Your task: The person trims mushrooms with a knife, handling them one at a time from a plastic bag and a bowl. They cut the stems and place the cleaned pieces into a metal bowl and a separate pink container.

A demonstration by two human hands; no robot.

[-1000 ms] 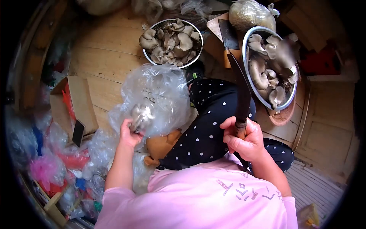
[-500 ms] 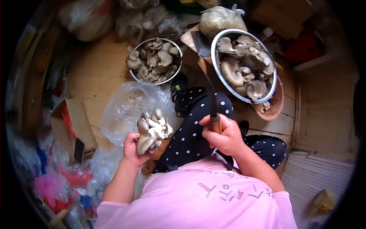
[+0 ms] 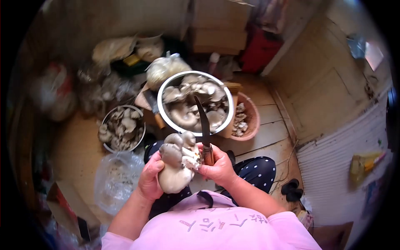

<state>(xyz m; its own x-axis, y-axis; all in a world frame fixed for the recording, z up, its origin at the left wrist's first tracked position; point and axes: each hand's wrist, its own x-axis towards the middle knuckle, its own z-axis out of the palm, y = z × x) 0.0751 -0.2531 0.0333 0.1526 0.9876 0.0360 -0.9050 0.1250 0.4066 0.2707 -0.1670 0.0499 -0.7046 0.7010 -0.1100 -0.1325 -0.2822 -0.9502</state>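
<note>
A cluster of grey oyster mushrooms is gripped in my left hand, its pale stem base turned to the right. My right hand is closed round the wooden handle of a knife, whose dark curved blade points up and away from me. The right thumb and fingers are right at the stem base. Beyond the blade stands a large white-rimmed basin full of oyster mushrooms. To the left, a smaller bowl holds more of them.
Trimmed pieces lie in a pinkish basket at the right. A cleaver rests beside the large basin, near a tied plastic bag. A clear plastic bag is spread on the floor at left, beside an open cardboard box.
My view has swung to the right. The mushroom cluster and the knife have come together in front of me, and the cluster is turned to show its larger cap.
</note>
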